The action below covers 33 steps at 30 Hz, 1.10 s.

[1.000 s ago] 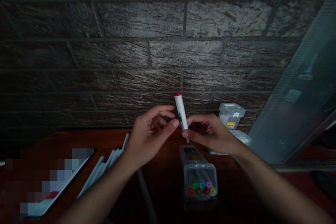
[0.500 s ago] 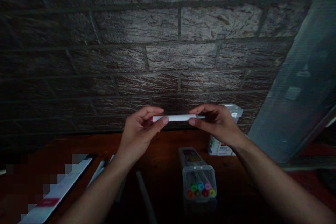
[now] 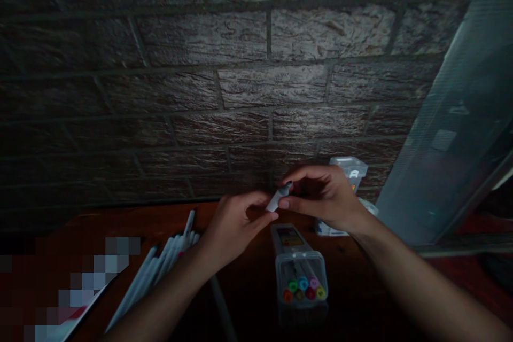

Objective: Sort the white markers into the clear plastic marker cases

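Note:
Between my two hands is a white marker [image 3: 275, 202], tilted, with a grey end and a dark tip pointing up to the right. My left hand [image 3: 230, 230] is closed around its lower end, which the fingers partly hide. My right hand [image 3: 331, 200] pinches the upper end near the tip with thumb and forefinger. Below the hands on the wooden table lies an open clear plastic case [image 3: 277, 264] with several markers inside, their colored ends facing me. Several white markers [image 3: 160, 264] lie together to the left, partly behind my left forearm.
Another clear case [image 3: 348, 166] stands at the back right, partly hidden by my right hand. A single marker [image 3: 223, 307] lies on the dark tabletop. At the left is a flat, partly blurred item [image 3: 86, 307]. A brick wall [image 3: 240, 85] rises behind the table [image 3: 108, 214].
The marker has turned from level to tilted, its tip now pointing up. My left hand has lowered and moved right, closer to my right hand, uncovering more of the loose white markers.

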Tool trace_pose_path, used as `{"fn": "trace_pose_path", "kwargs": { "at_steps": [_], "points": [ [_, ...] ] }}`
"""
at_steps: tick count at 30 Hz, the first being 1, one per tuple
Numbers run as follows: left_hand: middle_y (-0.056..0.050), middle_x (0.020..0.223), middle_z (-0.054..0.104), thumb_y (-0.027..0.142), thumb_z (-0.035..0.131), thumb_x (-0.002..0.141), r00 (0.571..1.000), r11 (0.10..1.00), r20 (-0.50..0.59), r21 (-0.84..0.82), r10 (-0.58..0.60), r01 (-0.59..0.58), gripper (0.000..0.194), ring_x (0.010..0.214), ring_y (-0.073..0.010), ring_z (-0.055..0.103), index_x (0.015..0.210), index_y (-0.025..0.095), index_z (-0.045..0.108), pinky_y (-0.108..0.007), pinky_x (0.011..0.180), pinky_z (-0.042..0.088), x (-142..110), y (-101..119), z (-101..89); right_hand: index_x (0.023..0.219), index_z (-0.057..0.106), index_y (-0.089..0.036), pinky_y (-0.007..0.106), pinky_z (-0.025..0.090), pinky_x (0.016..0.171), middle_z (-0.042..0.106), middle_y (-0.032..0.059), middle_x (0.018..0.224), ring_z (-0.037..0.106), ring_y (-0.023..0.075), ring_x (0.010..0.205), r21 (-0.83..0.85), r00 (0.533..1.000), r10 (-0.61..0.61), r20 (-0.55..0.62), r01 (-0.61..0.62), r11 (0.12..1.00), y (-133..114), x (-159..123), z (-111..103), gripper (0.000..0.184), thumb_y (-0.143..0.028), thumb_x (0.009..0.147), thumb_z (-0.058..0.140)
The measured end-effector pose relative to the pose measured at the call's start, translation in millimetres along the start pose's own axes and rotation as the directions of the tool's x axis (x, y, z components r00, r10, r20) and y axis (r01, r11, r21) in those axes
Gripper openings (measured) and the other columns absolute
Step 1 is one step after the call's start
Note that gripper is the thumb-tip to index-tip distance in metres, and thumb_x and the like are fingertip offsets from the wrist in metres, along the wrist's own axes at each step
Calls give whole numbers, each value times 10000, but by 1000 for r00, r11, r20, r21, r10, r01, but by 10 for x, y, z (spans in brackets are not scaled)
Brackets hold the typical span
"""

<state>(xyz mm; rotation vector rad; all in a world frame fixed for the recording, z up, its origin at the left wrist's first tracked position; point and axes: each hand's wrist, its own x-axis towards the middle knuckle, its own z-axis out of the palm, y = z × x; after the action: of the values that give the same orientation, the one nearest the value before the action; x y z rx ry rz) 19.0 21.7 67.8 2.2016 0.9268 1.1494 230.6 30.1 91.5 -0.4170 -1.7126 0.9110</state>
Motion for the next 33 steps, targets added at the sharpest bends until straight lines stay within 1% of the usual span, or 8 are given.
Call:
{"fn": "trace_pose_path", "kwargs": {
  "at_steps": [3, 9, 12, 16, 24, 29, 31, 33],
  "points": [
    [12, 923, 832, 141, 763, 891, 999, 998, -19, 48, 48, -47, 91, 843, -164, 758, 926, 214, 804, -257, 773, 561, -13, 29, 6, 940, 823, -207, 253, 524, 678, 765, 21, 838, 664, 130, 741, -81, 999, -26, 31, 29, 996, -19, -23, 32, 220, -135, 753, 913],
    [15, 882, 827, 177, 756, 909, 988, 987, -80, 103, 134, -126, 70, 766, -155, 749, 949, 205, 806, -253, 686, 552, -28, 48, 7, 965, 814, -183, 246, 509, 693, 742, 18, 852, 642, 124, 762, -206, 994, -92, 54, 101, 973, -78, -25, 39, 218, -158, 773, 914],
    [1, 944, 840, 138, 757, 897, 977, 975, -104, 138, 188, -173, 114, 816, -168, 762, 974, 203, 810, -278, 748, 572, -21, 44, -5, 985, 812, -170, 247, 506, 711, 737, 19, 867, 641, 122, 777, -275, 987, -123, 104, 148, 950, -104, -24, 41, 217, -135, 790, 898],
    [-10, 1011, 846, 83, 776, 865, 964, 967, -134, 142, 229, -210, 213, 876, -173, 775, 1028, 213, 816, -293, 831, 590, -20, 26, -9, 1002, 812, -161, 260, 518, 732, 739, 31, 897, 663, 136, 813, -300, 980, -137, 144, 175, 938, -136, -32, 52, 211, -148, 806, 889],
    [-50, 978, 844, 113, 758, 879, 962, 970, -165, 142, 220, -198, 142, 848, -202, 789, 970, 199, 823, -336, 818, 616, -19, -21, 0, 1034, 811, -135, 280, 567, 742, 754, 83, 952, 718, 169, 849, -296, 965, -167, 200, 222, 929, -209, -51, 103, 220, -125, 821, 866],
    [-59, 1016, 845, 153, 754, 892, 961, 968, -156, 141, 229, -208, 131, 860, -209, 787, 999, 193, 819, -341, 812, 612, -23, 6, -15, 1030, 809, -145, 282, 572, 736, 756, 76, 951, 717, 168, 839, -313, 962, -176, 208, 236, 920, -229, -65, 110, 211, -136, 826, 863],
    [-41, 987, 846, 179, 760, 897, 970, 975, -130, 114, 206, -192, 101, 848, -204, 783, 979, 196, 818, -326, 793, 607, -32, 42, -14, 1029, 810, -162, 278, 556, 733, 753, 59, 930, 700, 160, 829, -323, 971, -162, 174, 211, 922, -214, -64, 94, 210, -156, 828, 869],
    [-13, 942, 842, 195, 770, 900, 984, 987, -92, 56, 154, -149, 68, 836, -188, 775, 952, 206, 813, -295, 774, 598, -43, 88, -7, 997, 810, -185, 268, 529, 701, 745, 31, 877, 670, 146, 785, -304, 987, -133, 88, 154, 940, -179, -53, 75, 187, -179, 823, 878]
  ]
}}
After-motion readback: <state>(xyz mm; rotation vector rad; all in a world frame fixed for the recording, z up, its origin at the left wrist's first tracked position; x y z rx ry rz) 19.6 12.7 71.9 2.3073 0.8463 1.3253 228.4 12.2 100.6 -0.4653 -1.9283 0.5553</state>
